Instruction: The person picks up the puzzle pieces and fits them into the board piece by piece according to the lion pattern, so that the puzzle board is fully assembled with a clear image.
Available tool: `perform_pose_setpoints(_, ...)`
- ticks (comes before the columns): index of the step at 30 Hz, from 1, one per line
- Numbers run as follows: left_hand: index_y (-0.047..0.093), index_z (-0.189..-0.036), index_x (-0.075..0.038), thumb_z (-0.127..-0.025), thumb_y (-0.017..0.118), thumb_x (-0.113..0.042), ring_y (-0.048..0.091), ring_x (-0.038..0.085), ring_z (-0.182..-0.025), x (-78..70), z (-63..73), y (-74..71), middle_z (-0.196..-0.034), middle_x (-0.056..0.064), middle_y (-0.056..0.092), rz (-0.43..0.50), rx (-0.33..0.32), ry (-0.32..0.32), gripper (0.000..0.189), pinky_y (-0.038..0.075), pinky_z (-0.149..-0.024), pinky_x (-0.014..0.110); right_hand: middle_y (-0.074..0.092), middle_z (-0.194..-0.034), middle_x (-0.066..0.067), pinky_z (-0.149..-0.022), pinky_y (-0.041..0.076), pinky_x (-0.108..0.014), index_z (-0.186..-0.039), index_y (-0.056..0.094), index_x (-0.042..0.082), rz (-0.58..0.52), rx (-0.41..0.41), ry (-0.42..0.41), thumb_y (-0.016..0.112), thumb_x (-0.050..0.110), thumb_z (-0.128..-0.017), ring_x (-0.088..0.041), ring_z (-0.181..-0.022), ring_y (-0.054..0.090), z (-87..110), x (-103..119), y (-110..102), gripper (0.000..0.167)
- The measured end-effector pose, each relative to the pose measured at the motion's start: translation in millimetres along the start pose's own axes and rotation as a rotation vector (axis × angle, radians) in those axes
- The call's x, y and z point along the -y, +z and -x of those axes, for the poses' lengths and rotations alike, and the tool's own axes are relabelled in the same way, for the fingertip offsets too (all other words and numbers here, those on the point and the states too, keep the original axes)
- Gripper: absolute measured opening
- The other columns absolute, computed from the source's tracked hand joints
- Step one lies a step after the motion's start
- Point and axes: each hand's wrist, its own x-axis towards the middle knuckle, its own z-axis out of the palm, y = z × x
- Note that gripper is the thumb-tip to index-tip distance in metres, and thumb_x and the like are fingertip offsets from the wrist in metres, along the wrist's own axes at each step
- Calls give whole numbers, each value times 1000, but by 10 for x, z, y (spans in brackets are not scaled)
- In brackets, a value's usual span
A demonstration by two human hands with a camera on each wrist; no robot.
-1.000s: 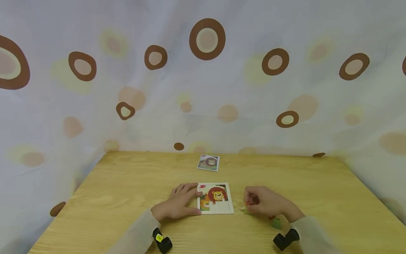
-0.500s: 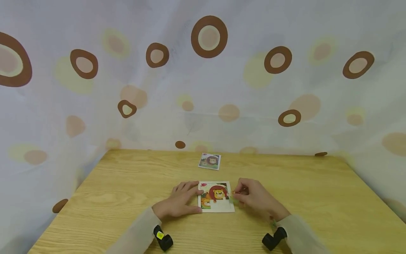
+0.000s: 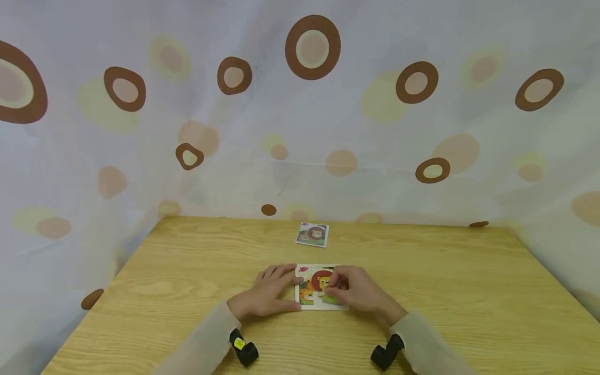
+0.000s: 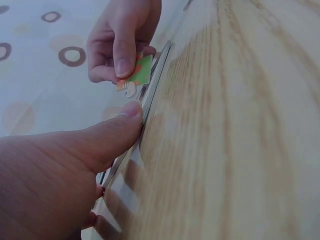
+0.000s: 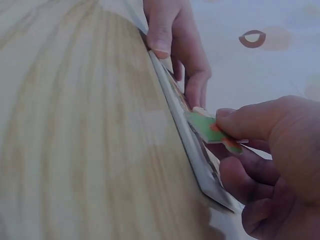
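A square picture puzzle in a white-rimmed tray [image 3: 323, 308] lies on the table in the head view, its lion picture partly filled in. My left hand [image 3: 266, 296] rests along the tray's left side with fingers spread, the thumb at the near corner. Over the right part of the tray, my right hand [image 3: 362, 292] pinches a puzzle piece between thumb and fingers. That piece is green with orange and white, seen in the left wrist view as a small puzzle piece [image 4: 143, 71]. In the right wrist view the same puzzle piece [image 5: 202, 126] is tilted, close above the tray rim [image 5: 192, 162].
Behind the tray, a small lion picture card [image 3: 312, 235] lies near the table's back edge. The wooden table [image 3: 187, 250] meets a patterned cloth [image 3: 225, 125] at the back and sides. Black wrist cameras [image 3: 387, 352] sit on both sleeves.
My right hand has carried the puzzle piece leftward from the table beside the tray to over its right part. Loose pieces near the right wrist are no longer visible. My left hand stays put.
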Motion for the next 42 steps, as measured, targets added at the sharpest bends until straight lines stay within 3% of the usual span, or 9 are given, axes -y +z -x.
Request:
perform_pose_setpoints(13,49,-141,-16,-91,61,-46,18,37,-142,-4,-1,-18,-157,12,23,9,10,-15,59,15,-110,60,52,-65,8,-52,38,-19,-81,61,13,106,7,25,71,13,-87,0,-55,43,-73,78,133,12)
perform_pose_setpoints(22,49,-141,-16,-91,62,-45,19,37,-141,-29,-23,-46,-157,12,23,-7,9,-14,59,17,-110,59,45,-58,7,-49,30,-18,-78,61,12,216,-49,84,73,15,-85,-1,-51,37,-62,226,115,15)
perform_pose_setpoints(33,50,-140,-14,-90,64,-44,23,37,-140,-38,21,-43,-156,13,26,-11,3,-27,59,17,-110,59,47,-59,8,-50,31,-18,-77,61,13,210,-67,105,73,15,-86,0,-51,37,-57,250,218,15)
perform_pose_setpoints(42,49,-141,-15,-91,63,-45,23,36,-140,-29,13,-26,-157,13,25,-3,1,-20,60,18,-110,59,46,-58,7,-49,30,-19,-74,60,13,231,-123,185,74,15,-84,-4,-51,39,-51,322,261,18)
